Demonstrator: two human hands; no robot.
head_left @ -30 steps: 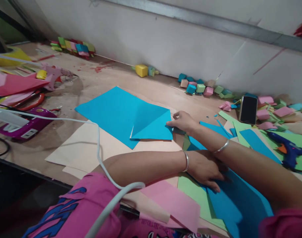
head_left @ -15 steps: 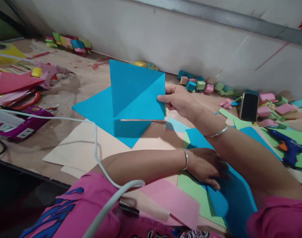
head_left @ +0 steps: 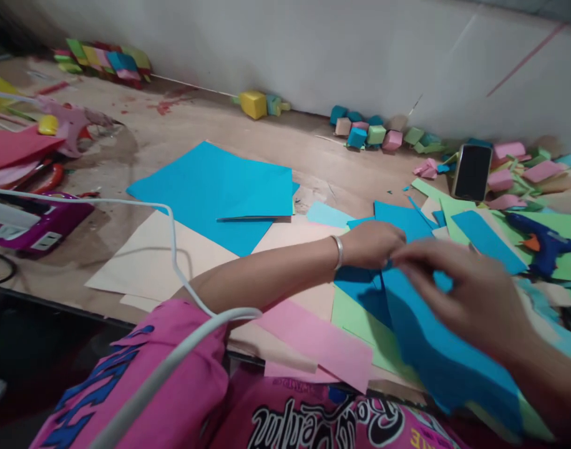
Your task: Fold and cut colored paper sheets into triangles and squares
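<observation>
A blue paper sheet [head_left: 435, 355] is lifted off the pile at the lower right, between both hands. My left hand [head_left: 373, 244], with a silver bangle at the wrist, curls its fingers around the sheet's upper left edge. My right hand [head_left: 463, 293] is blurred by motion and lies over the sheet's top with its fingers closed on it. A larger folded blue sheet [head_left: 219, 187] lies flat on the wooden table [head_left: 248, 134] to the left, with neither hand touching it.
Green paper [head_left: 367, 333], pink paper [head_left: 322, 340] and cream sheets [head_left: 149, 262] lie under my arms. A phone [head_left: 470, 171] and a blue glue gun [head_left: 542, 246] are at the right. Paper cubes [head_left: 374, 134] line the wall. A purple power strip [head_left: 32, 224] and white cable [head_left: 173, 237] are at the left.
My right hand let go of the folded blue sheet, which now lies flat, and swung back to the second blue sheet. My left hand moved up and both hands lifted that sheet.
</observation>
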